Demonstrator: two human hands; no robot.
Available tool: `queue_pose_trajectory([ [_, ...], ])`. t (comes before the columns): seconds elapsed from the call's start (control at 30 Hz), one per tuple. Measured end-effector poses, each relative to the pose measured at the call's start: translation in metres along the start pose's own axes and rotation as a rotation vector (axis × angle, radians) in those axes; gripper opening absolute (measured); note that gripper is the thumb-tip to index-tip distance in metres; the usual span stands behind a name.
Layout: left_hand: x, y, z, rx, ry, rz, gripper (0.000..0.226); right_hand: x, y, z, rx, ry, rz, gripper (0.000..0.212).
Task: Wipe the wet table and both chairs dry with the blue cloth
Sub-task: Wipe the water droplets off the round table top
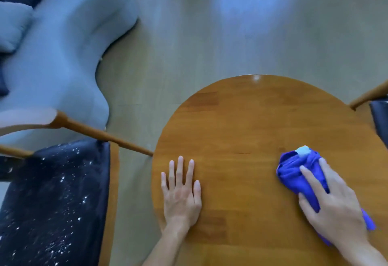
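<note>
A round wooden table (252, 118) fills the lower right of the head view. My right hand (333, 205) presses a crumpled blue cloth (294, 171) flat onto the table's right side, fingers spread over it. My left hand (181, 192) lies flat and open on the table near its left edge, holding nothing. To the left stands a wooden chair with a dark seat (52, 202) covered in shiny water drops. A second chair (378, 114) shows only partly at the right edge.
A light blue sofa (69, 45) with dark and pale cushions stands at the far left, behind the left chair. Pale wooden floor (210, 35) stretches beyond the table. The left chair's wooden arm (105, 135) reaches almost to the table edge.
</note>
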State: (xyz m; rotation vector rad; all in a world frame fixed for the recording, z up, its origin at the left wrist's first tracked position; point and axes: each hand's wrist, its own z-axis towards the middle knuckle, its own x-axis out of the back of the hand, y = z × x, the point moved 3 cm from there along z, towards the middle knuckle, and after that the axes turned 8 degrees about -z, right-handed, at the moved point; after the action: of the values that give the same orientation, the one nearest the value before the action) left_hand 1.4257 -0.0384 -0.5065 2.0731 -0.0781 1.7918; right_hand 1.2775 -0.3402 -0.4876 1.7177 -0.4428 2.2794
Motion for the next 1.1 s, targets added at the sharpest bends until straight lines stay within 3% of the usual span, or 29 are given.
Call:
queue_pose_trajectory([
  [0.1,-0.002,0.001,0.001,0.005,0.006,0.01,0.058,-0.009,-0.001,0.03,-0.482,-0.006,-0.046,0.052],
  [0.17,-0.002,0.0,0.0,0.005,0.006,0.015,0.058,-0.009,-0.032,0.045,-0.569,-0.018,-0.058,0.054],
  [0.23,-0.002,-0.001,0.001,0.011,0.005,0.015,0.059,-0.009,-0.074,0.047,-0.46,-0.036,-0.067,0.056],
  [0.37,0.0,-0.001,0.0,0.018,-0.008,0.0,0.059,-0.008,-0.129,-0.004,-0.041,-0.057,-0.009,0.058],
  [0.47,0.001,-0.002,0.0,0.024,-0.012,-0.011,0.059,-0.003,-0.105,-0.042,0.202,-0.075,0.044,0.062],
  [0.53,0.001,-0.001,0.0,0.029,-0.003,-0.02,0.059,0.0,-0.068,-0.036,0.203,-0.07,0.013,0.062],
  [0.6,0.0,-0.001,0.001,0.027,0.008,-0.021,0.059,-0.001,-0.036,-0.005,0.009,-0.058,-0.048,0.056],
  [0.7,-0.004,-0.001,0.001,0.017,0.028,-0.01,0.059,-0.004,-0.029,0.048,-0.451,-0.082,-0.032,0.055],
  [0.77,-0.006,-0.003,0.001,0.019,0.035,-0.005,0.059,-0.008,-0.053,0.059,-0.545,-0.099,-0.028,0.06],
  [0.83,-0.006,-0.003,0.002,0.017,0.037,-0.001,0.059,-0.008,-0.089,0.043,-0.395,-0.093,-0.023,0.061],
  [0.93,-0.007,-0.004,0.001,0.021,0.038,0.001,0.059,-0.003,-0.135,-0.023,-0.016,-0.111,0.05,0.06],
  [1.1,-0.005,-0.002,0.001,0.035,0.02,-0.008,0.06,0.016,-0.077,-0.082,0.418,-0.147,0.152,0.061],
])
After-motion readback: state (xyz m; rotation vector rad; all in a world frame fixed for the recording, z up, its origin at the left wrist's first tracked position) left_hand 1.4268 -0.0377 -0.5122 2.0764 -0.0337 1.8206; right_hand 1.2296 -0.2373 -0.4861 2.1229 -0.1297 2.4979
